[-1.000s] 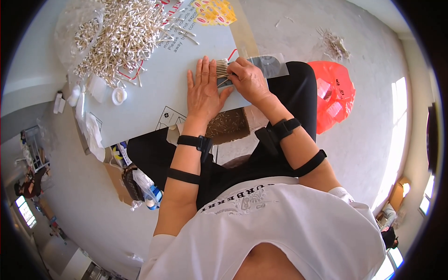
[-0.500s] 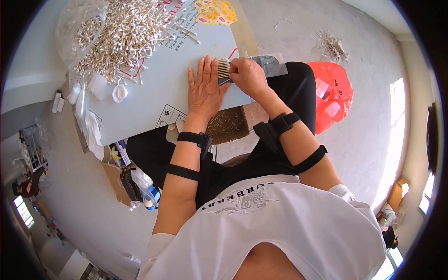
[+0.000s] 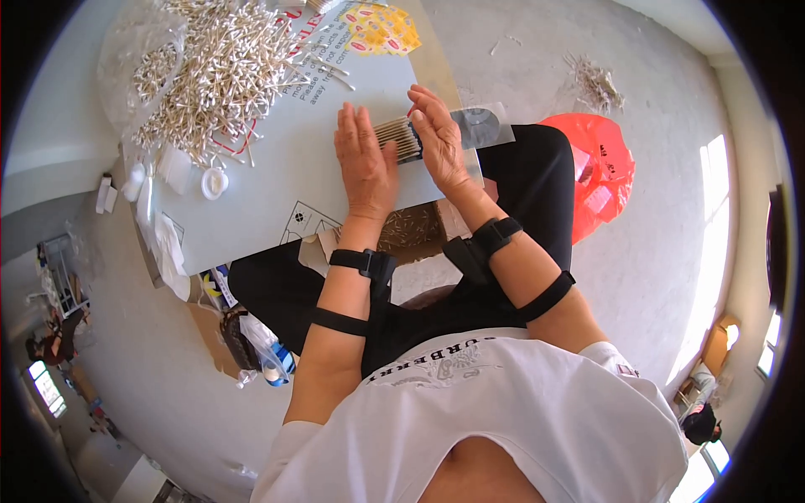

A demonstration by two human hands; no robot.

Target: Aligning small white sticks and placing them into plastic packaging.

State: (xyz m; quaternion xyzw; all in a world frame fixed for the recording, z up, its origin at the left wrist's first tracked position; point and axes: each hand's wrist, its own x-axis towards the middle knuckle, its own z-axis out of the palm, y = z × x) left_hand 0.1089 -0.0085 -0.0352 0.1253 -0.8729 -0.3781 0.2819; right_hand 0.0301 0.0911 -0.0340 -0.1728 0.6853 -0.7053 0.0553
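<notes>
My left hand (image 3: 366, 168) and my right hand (image 3: 440, 147) stand on either side of a flat row of cotton swabs (image 3: 396, 138) on the worktop (image 3: 285, 159). The swabs lie side by side, close together, their lengths running from one palm toward the other. On both hands my fingers are stretched out nearly straight and kept together, curled around nothing. My left thumb is right by the near left corner of the row, and my right palm is turned in toward its other end; whether my skin presses on the tips I cannot tell from above.

Just beyond my right hand, a clear, greyish plastic sleeve (image 3: 486, 124) sticks out past the worktop's edge, over my black trouser leg (image 3: 549, 155). My hand hides where its inner end lies.

Farther up on the left is a big loose heap of swabs (image 3: 222, 80), with a crumpled clear bag (image 3: 126, 84) against its left side. Yellow packets (image 3: 379, 32) are spread near the far edge, to the right of the heap. Below the heap sits a small round white tub (image 3: 215, 183), well apart from my left hand. Under the near edge, a cardboard box (image 3: 432, 243) has loose swabs inside. On the floor to my right are a red plastic bag (image 3: 608, 155) and a scattered pale pile (image 3: 597, 85).
</notes>
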